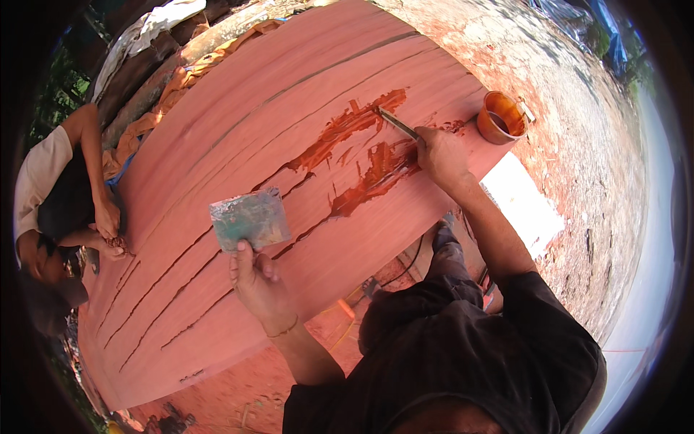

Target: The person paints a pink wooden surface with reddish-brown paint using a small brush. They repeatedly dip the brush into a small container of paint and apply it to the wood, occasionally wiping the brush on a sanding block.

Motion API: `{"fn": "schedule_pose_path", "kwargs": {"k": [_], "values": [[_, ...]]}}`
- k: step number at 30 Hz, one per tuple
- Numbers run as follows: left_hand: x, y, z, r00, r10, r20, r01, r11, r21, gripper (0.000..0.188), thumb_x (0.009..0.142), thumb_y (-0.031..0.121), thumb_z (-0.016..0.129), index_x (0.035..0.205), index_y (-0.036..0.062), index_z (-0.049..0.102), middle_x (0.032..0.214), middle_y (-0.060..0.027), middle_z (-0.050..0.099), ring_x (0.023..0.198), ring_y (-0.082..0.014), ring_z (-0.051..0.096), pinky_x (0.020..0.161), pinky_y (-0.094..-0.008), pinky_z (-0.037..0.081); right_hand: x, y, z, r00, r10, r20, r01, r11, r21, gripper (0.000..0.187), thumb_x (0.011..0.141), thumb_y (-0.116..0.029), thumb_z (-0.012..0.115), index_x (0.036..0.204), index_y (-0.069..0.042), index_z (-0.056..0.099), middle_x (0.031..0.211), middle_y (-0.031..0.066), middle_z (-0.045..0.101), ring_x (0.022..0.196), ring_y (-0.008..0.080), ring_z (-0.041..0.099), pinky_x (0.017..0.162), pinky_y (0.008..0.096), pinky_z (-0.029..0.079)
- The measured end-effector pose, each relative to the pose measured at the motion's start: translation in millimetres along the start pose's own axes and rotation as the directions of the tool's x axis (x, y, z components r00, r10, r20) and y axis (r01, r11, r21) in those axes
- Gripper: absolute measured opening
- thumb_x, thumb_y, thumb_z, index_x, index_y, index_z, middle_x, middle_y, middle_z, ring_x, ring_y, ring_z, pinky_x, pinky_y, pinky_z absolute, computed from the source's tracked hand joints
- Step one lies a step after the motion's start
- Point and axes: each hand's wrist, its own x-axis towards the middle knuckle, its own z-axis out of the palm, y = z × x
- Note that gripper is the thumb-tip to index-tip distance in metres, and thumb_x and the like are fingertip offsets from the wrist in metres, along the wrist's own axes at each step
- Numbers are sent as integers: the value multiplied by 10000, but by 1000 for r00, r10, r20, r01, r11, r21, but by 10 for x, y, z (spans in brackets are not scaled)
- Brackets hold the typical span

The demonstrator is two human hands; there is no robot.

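Observation:
A broad reddish wooden slab (390, 231) with long dark cracks lies before me. My left hand (260, 286) grips a thin rectangular plate (249, 217), smeared grey-green, by its near edge above the slab. In my right hand (442, 157) is a narrow flat stick-like tool (397, 124); its exact kind I cannot make out. Its tip meets a patch of wet red-brown paste (343, 132) spread along a crack. A second paste streak (372, 182) runs nearer to me. Right of my right hand, an orange-brown plastic cup (493, 130), stained inside, stands at the slab's edge.
At the left, another person's hands (108, 235) work at the slab's edge over the cracks. A white sheet (519, 202) lies on the ground at the right. Logs and an orange cloth (173, 83) lie beyond the far edge. Cables run beneath the near side.

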Motion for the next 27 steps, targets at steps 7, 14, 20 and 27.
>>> {"fn": "schedule_pose_path", "kwargs": {"k": [7,14,20,27], "values": [[-1,26,-40,999,38,-13,-38,999,-32,147,1026,267,680,998,127,647,882,8,608,537,-55,403,439,-212,297,-171,-456,282,992,-125,25,122,987,104,169,910,-68,626,1049,-19,708,803,238,690,741,421,688,681,503,549],[15,33,-204,999,41,-27,-42,997,-58,150,1012,276,702,997,136,652,889,4,630,534,-55,400,438,-211,295,-150,-726,323,991,-134,21,123,955,270,160,907,-72,620,1007,-10,728,813,256,692,773,432,694,710,502,557],[-41,12,-258,997,23,-70,-28,997,-75,144,1011,269,703,1002,134,655,883,1,641,534,-60,402,438,-217,299,-133,-657,202,996,-82,17,77,979,187,158,906,-79,621,1000,-10,728,812,255,691,783,434,695,714,509,555],[-65,23,-295,995,20,-98,-29,996,-90,132,1019,255,691,1013,128,656,868,-5,641,542,-64,408,446,-220,307,-271,-800,384,986,-169,-10,167,962,216,150,902,-58,626,1013,-16,718,798,234,693,758,429,695,684,509,555]]}}
